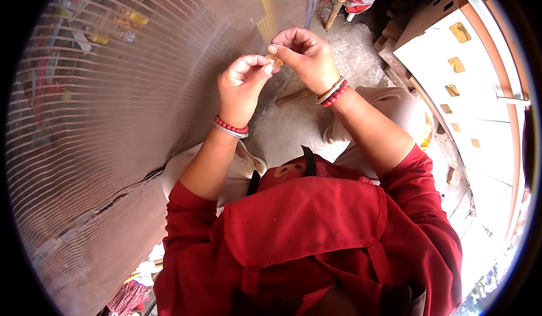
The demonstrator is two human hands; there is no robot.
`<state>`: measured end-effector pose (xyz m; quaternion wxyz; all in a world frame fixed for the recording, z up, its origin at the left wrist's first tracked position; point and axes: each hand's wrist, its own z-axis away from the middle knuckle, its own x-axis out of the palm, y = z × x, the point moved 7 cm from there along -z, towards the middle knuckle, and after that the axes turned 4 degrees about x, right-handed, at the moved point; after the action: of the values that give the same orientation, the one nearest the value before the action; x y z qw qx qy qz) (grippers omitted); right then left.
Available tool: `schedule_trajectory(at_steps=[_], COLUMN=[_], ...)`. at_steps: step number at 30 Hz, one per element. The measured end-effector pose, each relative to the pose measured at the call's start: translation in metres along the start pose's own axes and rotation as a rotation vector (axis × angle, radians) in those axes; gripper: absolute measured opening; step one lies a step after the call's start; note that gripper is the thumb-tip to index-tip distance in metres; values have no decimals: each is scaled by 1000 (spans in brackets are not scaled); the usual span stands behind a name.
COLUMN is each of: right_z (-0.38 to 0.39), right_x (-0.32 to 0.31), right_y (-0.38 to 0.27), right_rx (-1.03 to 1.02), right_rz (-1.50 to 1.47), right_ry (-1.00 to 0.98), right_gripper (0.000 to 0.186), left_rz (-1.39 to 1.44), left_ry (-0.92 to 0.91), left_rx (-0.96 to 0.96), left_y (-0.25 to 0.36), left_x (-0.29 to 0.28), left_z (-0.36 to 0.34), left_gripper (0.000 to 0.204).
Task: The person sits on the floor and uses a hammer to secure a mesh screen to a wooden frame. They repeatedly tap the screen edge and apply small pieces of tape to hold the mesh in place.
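Observation:
Held between the fingertips of both hands is a small, flat, yellowish-brown piece (275,61), partly covered by the thumbs; its kind cannot be made out. My left hand (240,87) pinches its left end between thumb and forefinger, with the other fingers curled. From the other side my right hand (310,56) grips it the same way, closed at the thumb and forefinger. Both hands are raised in front of me above the floor, close together. Red bead bracelets and pale bangles circle both wrists.
A ribbed, see-through panel (130,107) stands close on my left, with packets behind it. On the right is a white wall-like board (480,84) with square holes. A wooden pole (340,1) leans at the far end of the rough concrete floor (288,127).

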<state>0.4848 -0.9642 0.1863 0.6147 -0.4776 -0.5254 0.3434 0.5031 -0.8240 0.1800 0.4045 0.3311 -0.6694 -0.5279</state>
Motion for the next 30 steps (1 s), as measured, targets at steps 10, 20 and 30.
schedule_trajectory(at_steps=[10, 20, 30], right_z=[9, 9, 13], right_x=[-2, -12, -10], right_y=[12, 8, 13], right_rx=[263, 141, 32], right_rz=[146, 133, 183], right_ry=[-176, -9, -39], right_gripper=[17, 12, 10], left_rz=[-85, -169, -56], left_ry=[65, 79, 92], left_rx=[99, 117, 86], left_y=[8, 11, 1], left_x=[-12, -4, -2], left_z=[3, 5, 1], left_gripper=[10, 14, 15])
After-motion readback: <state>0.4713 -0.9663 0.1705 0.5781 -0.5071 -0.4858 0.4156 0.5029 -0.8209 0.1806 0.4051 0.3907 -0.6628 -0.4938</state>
